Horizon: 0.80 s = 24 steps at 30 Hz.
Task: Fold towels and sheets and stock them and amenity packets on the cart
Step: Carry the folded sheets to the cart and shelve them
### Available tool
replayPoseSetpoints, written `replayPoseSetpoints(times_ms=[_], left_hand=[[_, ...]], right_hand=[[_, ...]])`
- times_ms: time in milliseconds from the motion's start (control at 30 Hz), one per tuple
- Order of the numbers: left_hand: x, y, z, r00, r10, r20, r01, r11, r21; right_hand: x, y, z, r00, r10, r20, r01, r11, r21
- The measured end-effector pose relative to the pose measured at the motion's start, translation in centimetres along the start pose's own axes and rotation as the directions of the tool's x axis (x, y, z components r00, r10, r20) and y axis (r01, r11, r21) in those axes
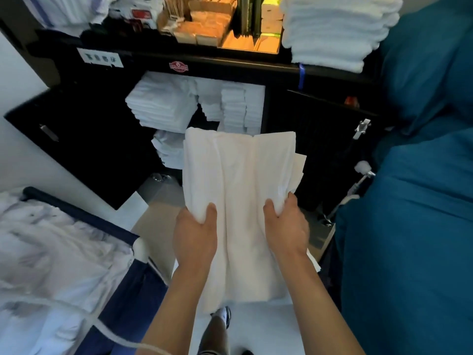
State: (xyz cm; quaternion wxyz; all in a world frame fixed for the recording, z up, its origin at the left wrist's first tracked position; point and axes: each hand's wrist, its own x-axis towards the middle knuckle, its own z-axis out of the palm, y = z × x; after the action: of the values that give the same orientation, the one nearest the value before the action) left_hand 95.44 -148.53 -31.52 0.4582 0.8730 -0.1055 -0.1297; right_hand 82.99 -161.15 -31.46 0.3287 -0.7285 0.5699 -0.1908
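Folded sheet (239, 201) gripped at near side edges by left hand (195, 233), right hand (286, 226); cart shelf (194, 103) just ahead.

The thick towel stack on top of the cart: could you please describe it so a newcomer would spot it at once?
Start at the black housekeeping cart and look along its top deck. At the right end, beside the amenity packets, sits the towel stack. Its fluffy, rounded folds set it apart from the flat, crisp linens on the shelf below.
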Motion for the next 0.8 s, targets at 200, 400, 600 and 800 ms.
replayPoseSetpoints(times_ms=[200, 400, 600, 800], left_hand=[[7.3, -0.9, 0.9, 0.999, -0.036, -0.027, 0.036, 0.999, 0.001], [16.7, -2.0, 1.9, 0.996, -0.084, -0.031, 0.084, 0.996, -0.008], [24.2, -3.7, 1.9, 0.987, -0.153, -0.043, 0.155, 0.986, 0.059], [29.4, -5.0, 2.2, 0.983, -0.177, -0.054, 0.181, 0.979, 0.094]], right_hand=[[4.4, -3.6, 4.7, 0.999, -0.029, 0.025, 0.030, 0.999, -0.035], [10.3, -8.2, 11.3, 0.997, -0.027, 0.069, 0.031, 0.997, -0.064], [14.0, -11.9, 17.5, 0.995, 0.004, 0.099, 0.005, 0.996, -0.087], [16.7, -14.0, 22.1, 0.990, 0.009, 0.142, 0.004, 0.996, -0.091]])
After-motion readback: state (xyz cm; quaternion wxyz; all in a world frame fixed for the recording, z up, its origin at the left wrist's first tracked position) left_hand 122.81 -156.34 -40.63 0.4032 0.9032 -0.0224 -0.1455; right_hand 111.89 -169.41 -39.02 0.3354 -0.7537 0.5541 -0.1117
